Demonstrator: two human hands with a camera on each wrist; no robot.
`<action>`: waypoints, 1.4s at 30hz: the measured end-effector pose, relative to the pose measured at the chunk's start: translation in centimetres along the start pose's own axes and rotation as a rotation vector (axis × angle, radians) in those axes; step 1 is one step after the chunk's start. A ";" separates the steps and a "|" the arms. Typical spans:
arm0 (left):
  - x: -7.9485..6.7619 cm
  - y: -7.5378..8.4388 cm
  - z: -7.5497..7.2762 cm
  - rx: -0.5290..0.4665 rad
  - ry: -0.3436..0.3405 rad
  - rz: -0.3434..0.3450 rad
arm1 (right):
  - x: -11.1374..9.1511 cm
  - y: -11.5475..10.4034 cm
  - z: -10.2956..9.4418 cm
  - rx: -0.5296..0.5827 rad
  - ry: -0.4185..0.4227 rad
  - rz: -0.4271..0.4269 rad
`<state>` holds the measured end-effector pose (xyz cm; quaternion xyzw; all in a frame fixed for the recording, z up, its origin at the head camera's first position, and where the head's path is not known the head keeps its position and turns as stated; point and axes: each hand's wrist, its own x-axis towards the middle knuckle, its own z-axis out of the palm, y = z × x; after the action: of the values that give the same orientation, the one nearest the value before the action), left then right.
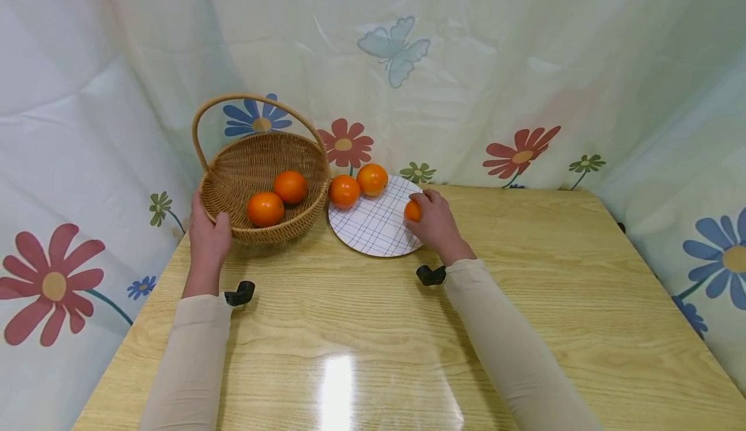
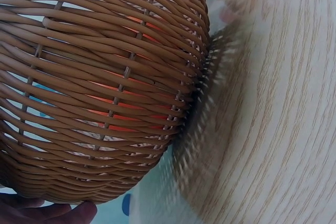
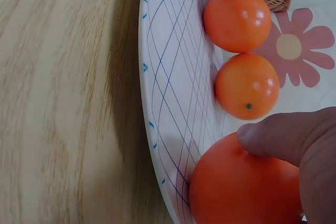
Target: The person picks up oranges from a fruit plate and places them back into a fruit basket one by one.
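Note:
A wicker basket (image 1: pixel 291 229) with a tall handle stands at the left of the table. Inside it lie two oranges, one orange (image 1: pixel 265 209) nearer the front and another orange (image 1: pixel 290 187) behind. My left hand (image 1: pixel 208 233) grips the basket's left side at the rim; in the left wrist view its fingertips (image 2: pixel 79 214) show at the lower corner. On a round white plate (image 1: pixel 373 227) with blue crossing lines, my right hand (image 1: pixel 436 222) holds an orange (image 3: pixel 241 187), the thumb pressed on its skin. Two more oranges, one orange (image 1: pixel 344 191) and one orange (image 1: pixel 372 179), rest at the plate's back left.
The wooden table (image 1: pixel 361 314) carries the basket and the plate, which stand close side by side. A pale curtain (image 1: pixel 454 107) printed with flowers and a butterfly hangs right behind them and along both sides.

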<state>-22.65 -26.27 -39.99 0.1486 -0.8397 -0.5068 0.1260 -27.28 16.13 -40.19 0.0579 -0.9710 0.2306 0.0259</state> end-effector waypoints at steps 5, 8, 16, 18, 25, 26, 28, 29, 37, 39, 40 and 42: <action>0.0 0.0 0.0 -0.001 -0.004 -0.002 | -0.1 -0.1 -0.1 -0.002 0.001 -0.001; -0.1 0.1 0.0 -0.008 -0.009 -0.004 | -0.3 -0.1 -0.1 -0.002 -0.001 0.002; -0.2 0.3 -0.1 -0.013 -0.007 -0.002 | -0.4 -0.7 -0.3 -0.003 0.017 -0.019; -0.2 0.3 -0.1 -0.011 -0.005 0.004 | -0.5 -1.0 -0.4 -0.003 0.018 -0.020; -0.1 0.3 0.0 -0.012 -0.019 -0.004 | -0.7 -2.1 -0.9 0.010 0.029 -0.048; -0.1 0.3 0.0 -0.013 -0.020 -0.005 | -0.7 -2.2 -1.0 0.012 0.033 -0.056; -0.1 0.3 0.0 -0.015 -0.023 -0.008 | -0.8 -2.5 -1.1 0.019 0.045 -0.077; -0.1 0.3 0.0 -0.015 -0.023 -0.006 | -0.8 -2.7 -1.1 0.021 0.053 -0.091; -0.2 0.2 0.0 -0.018 -0.026 -0.003 | -1.0 -4.2 -1.6 0.030 0.112 -0.178; -0.2 0.2 0.0 -0.020 -0.029 -0.002 | -1.1 -4.7 -1.8 0.041 0.126 -0.197; -0.2 0.3 0.0 -0.020 -0.027 -0.002 | -1.1 -4.9 -1.9 0.045 0.133 -0.204; -0.2 0.2 -0.1 -0.020 -0.026 -0.005 | -1.2 -5.4 -2.0 0.053 0.145 -0.221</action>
<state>-22.46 -26.16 -39.75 0.1428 -0.8357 -0.5176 0.1151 -25.38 12.33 -36.06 0.1485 -0.9479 0.2553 0.1197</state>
